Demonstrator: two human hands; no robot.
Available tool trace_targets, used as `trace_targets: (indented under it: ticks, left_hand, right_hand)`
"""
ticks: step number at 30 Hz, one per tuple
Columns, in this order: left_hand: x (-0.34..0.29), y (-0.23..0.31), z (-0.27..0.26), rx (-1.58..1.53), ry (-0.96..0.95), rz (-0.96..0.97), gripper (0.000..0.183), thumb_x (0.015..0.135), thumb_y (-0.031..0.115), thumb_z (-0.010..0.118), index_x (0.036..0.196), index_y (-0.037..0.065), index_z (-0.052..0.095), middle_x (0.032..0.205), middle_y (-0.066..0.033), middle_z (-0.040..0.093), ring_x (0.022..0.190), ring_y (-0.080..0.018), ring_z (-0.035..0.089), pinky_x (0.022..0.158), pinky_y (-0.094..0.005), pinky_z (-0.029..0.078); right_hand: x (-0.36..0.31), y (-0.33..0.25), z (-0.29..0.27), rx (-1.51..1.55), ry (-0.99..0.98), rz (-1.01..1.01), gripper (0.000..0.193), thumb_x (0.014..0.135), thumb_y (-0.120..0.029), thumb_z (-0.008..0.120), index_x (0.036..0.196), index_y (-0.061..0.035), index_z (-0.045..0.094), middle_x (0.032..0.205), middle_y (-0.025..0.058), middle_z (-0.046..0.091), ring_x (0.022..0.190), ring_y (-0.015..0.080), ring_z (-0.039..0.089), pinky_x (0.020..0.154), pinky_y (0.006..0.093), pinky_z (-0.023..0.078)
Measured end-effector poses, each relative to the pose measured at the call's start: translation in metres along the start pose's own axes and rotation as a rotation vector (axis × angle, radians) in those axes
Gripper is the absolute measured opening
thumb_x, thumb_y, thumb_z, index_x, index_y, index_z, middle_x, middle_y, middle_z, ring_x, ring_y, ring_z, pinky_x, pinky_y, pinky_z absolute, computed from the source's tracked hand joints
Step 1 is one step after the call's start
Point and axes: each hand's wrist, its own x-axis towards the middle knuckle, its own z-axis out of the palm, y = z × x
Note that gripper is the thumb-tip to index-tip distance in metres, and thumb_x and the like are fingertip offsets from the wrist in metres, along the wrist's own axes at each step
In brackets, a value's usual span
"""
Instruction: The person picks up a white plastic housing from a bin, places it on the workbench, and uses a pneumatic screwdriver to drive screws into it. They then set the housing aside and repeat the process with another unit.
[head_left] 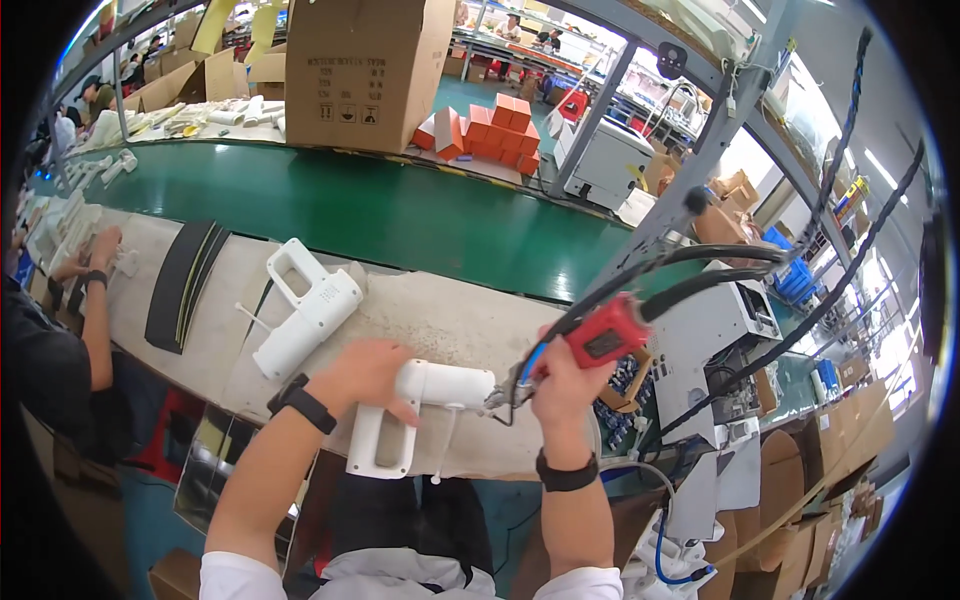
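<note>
On the workbench in front of me lies a white plastic device housing [447,384] with a looped handle. My left hand [372,378] grips it at its left end, thumb over the body near the handle. A thin white rod hangs from its underside toward the bench edge. My right hand [570,385] is wrapped round a red power screwdriver [606,335], whose metal tip points at the housing's right end; I cannot tell if they touch. Farther left on the bench rests a second white housing [310,318] of the same shape, also with a thin rod.
Dark foam strips [185,285] lie to the left, near a co-worker's hands [95,255]. A green conveyor belt [400,215] runs behind the bench. Beyond it stand a large cardboard box [365,75] and orange boxes [490,130]. Black cables [700,265] hang at right, beside a box of small parts [625,395].
</note>
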Motion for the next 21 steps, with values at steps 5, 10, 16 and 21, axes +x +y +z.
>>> trace_targets:
  ticks: [5, 10, 16, 21]
  left_hand:
    - [-0.006, 0.010, -0.006, 0.055, -0.052, -0.071, 0.082, 0.049, 0.063, 0.080, 0.102, 0.003, 0.061, 0.095, -0.0140, 0.064, 0.092, -0.0346, 0.063, 0.080, -0.0441, 0.050]
    - [0.017, 0.031, 0.018, 0.036, 0.027, 0.002, 0.081, 0.049, 0.063, 0.080, 0.100, 0.002, 0.061, 0.094, -0.0148, 0.065, 0.090, -0.0326, 0.064, 0.078, -0.0435, 0.050]
    - [0.025, 0.033, 0.027, 0.024, 0.047, 0.013, 0.084, 0.050, 0.064, 0.079, 0.103, 0.001, 0.060, 0.099, -0.0150, 0.064, 0.096, -0.0320, 0.062, 0.083, -0.0407, 0.048]
    - [0.027, 0.032, 0.030, 0.064, 0.032, 0.013, 0.094, 0.048, 0.071, 0.076, 0.109, 0.001, 0.058, 0.102, -0.0138, 0.062, 0.098, -0.0316, 0.060, 0.087, -0.0403, 0.047]
  right_hand:
    - [0.017, -0.045, 0.004, 0.143, -0.097, -0.070, 0.012, 0.081, -0.002, 0.050, 0.093, 0.0016, 0.054, 0.064, 0.0067, 0.054, 0.047, 0.0167, 0.054, 0.042, 0.0251, 0.044]
    - [0.023, -0.033, 0.042, 0.001, -0.072, -0.093, 0.010, 0.082, -0.003, 0.055, 0.089, 0.0028, 0.057, 0.059, 0.0048, 0.053, 0.043, 0.0108, 0.048, 0.039, 0.0227, 0.036]
    - [0.030, -0.008, 0.042, 0.139, -0.085, 0.023, 0.008, 0.081, 0.000, 0.058, 0.085, 0.0052, 0.054, 0.056, 0.0042, 0.053, 0.043, 0.0106, 0.049, 0.041, 0.0234, 0.039]
    - [0.033, 0.012, 0.049, 0.090, -0.071, 0.043, 0.010, 0.078, -0.002, 0.053, 0.086, 0.0036, 0.056, 0.054, 0.0046, 0.052, 0.038, 0.0100, 0.043, 0.035, 0.0228, 0.032]
